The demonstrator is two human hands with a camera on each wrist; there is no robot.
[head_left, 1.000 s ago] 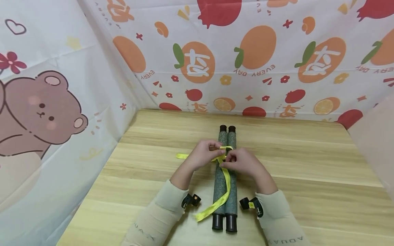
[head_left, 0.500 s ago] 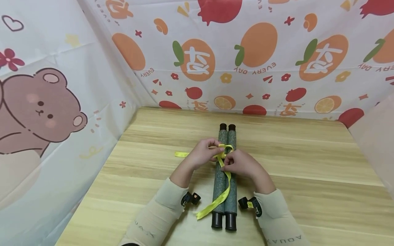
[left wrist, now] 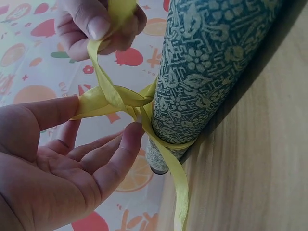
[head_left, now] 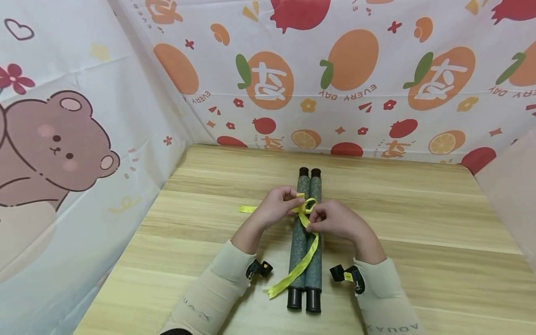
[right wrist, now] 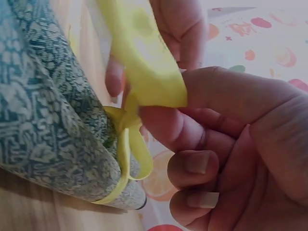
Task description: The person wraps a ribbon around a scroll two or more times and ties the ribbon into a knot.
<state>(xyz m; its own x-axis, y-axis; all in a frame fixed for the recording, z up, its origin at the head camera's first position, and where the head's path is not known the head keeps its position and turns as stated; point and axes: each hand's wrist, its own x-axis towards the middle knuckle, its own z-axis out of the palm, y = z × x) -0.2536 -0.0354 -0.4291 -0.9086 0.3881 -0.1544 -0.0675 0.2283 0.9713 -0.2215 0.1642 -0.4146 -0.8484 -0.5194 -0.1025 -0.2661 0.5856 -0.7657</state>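
Note:
A scroll [head_left: 298, 249] rolled from both ends lies lengthwise on the table, its two rolls side by side. The rolls have green patterned cloth and dark end knobs. A yellow ribbon [head_left: 299, 270] circles its upper half, with crossed strands and a loop at the crossing. My left hand [head_left: 275, 205] pinches a ribbon loop [left wrist: 94, 102] at its fingertips, left of the scroll. Over the right roll, my right hand [head_left: 338, 221] pinches a ribbon strand [right wrist: 151, 67] between thumb and curled index finger. One ribbon tail hangs down over the rolls; another sticks out left beyond my left hand.
The wooden table [head_left: 418, 223] extends on both sides of the scroll. A fruit-print cloth [head_left: 377, 116] hangs behind it, and a bear-print cloth [head_left: 138, 93] hangs at the left. Small black cameras [head_left: 260, 269] sit on both wrists.
My right hand has shifted slightly right, drawing its strand along. The loop at the crossing looks smaller and rounder. My left hand stays nearly in place, still pinching the ribbon.

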